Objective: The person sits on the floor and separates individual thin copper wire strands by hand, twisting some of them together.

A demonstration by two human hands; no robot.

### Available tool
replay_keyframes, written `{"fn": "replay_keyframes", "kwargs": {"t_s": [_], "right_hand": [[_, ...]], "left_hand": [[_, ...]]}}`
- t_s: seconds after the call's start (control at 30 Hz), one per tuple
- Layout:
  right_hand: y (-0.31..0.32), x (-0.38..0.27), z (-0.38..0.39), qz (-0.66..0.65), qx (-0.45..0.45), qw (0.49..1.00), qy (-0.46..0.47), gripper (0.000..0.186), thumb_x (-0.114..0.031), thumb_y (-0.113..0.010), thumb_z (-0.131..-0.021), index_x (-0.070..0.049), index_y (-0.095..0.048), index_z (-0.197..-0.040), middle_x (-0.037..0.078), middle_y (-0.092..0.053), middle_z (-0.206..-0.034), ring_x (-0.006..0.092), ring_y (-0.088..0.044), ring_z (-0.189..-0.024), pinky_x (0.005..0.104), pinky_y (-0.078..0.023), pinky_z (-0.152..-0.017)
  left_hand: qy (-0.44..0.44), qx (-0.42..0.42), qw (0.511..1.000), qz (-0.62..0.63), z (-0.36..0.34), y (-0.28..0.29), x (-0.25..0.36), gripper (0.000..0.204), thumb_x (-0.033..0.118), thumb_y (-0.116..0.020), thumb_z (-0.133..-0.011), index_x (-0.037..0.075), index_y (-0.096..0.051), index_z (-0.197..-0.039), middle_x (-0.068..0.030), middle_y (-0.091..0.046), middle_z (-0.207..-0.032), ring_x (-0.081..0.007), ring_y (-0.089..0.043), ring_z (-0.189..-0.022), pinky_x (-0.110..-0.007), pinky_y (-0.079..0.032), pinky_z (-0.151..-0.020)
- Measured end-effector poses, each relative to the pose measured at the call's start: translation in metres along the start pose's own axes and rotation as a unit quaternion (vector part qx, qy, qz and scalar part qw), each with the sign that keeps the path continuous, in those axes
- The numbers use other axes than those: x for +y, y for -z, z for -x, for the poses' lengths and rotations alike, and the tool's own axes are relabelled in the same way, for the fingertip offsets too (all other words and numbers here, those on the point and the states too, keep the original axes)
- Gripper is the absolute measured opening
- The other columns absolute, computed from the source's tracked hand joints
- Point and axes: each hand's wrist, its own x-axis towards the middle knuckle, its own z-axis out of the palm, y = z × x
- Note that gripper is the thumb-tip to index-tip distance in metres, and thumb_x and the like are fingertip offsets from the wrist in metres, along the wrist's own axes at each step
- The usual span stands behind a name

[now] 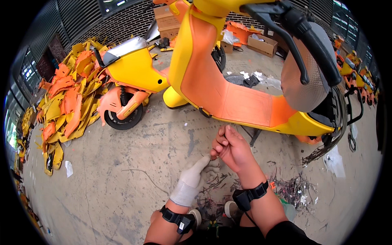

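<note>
My left hand [192,179], in a whitish glove, is closed, its thumb and forefinger pinched beside the fingertips of my right hand. The bare right hand [232,151] is turned palm up, its fingers curled in with the thumb against them. Something tiny and dark may be between the fingertips, but it is too small to make out. Just beyond both hands stands a yellow and orange scooter [249,104], apart from them. Its handlebar grip [312,45] and brake lever [281,38] reach over from the upper right. A black band with a small box circles each wrist.
Dark wire scraps [292,188] litter the floor by my right forearm. A thin wire [147,174] lies left of the glove. Yellow and orange body panels [67,98] form a heap at the left. Cardboard boxes [261,44] stand behind the scooter; loose cables [326,147] hang at its right end.
</note>
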Motion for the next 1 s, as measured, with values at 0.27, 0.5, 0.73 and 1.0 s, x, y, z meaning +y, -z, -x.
{"fn": "replay_keyframes", "kwargs": {"t_s": [0.27, 0.5, 0.73, 1.0], "right_hand": [[0.000, -0.022, 0.004, 0.003, 0.064, 0.997, -0.053, 0.024, -0.032, -0.041, -0.105, -0.012, -0.047, -0.093, -0.004, -0.038, -0.067, 0.0069, -0.036, -0.054, 0.0208, -0.027, -0.045], [0.005, -0.023, 0.012, 0.017, 0.024, 0.998, -0.057, 0.025, -0.033, -0.041, -0.105, -0.012, -0.048, -0.092, -0.006, -0.034, -0.063, 0.0059, -0.032, -0.054, 0.0201, -0.025, -0.045], [0.004, -0.025, 0.019, 0.076, -0.002, 0.996, -0.056, 0.027, -0.033, -0.044, -0.104, -0.010, -0.050, -0.090, -0.007, -0.032, -0.063, 0.0052, -0.031, -0.056, 0.0197, -0.025, -0.048], [0.007, -0.025, 0.020, 0.095, -0.034, 0.994, -0.036, 0.028, -0.031, -0.044, -0.104, -0.009, -0.051, -0.089, -0.006, -0.028, -0.062, 0.0061, -0.027, -0.055, 0.0209, -0.024, -0.049]], "left_hand": [[0.063, -0.045, 0.977, -0.197, 0.000, -0.021, -0.006, 0.022, 0.012, -0.055, -0.093, -0.005, -0.060, -0.106, -0.0081, -0.065, -0.089, -0.0160, -0.063, -0.077, -0.025, -0.049, -0.069], [0.063, -0.053, 0.984, -0.161, 0.012, -0.035, -0.014, 0.028, 0.014, -0.053, -0.094, -0.007, -0.060, -0.111, -0.0098, -0.067, -0.091, -0.0164, -0.064, -0.077, -0.026, -0.049, -0.068], [0.089, -0.044, 0.987, -0.126, 0.008, -0.028, -0.021, 0.026, 0.013, -0.050, -0.093, -0.008, -0.060, -0.106, -0.0135, -0.066, -0.087, -0.0212, -0.065, -0.075, -0.028, -0.050, -0.066], [0.070, 0.004, 0.988, -0.141, 0.004, -0.019, -0.024, 0.020, 0.008, -0.049, -0.088, -0.005, -0.061, -0.096, -0.0126, -0.063, -0.075, -0.0210, -0.060, -0.063, -0.029, -0.048, -0.060]]}}
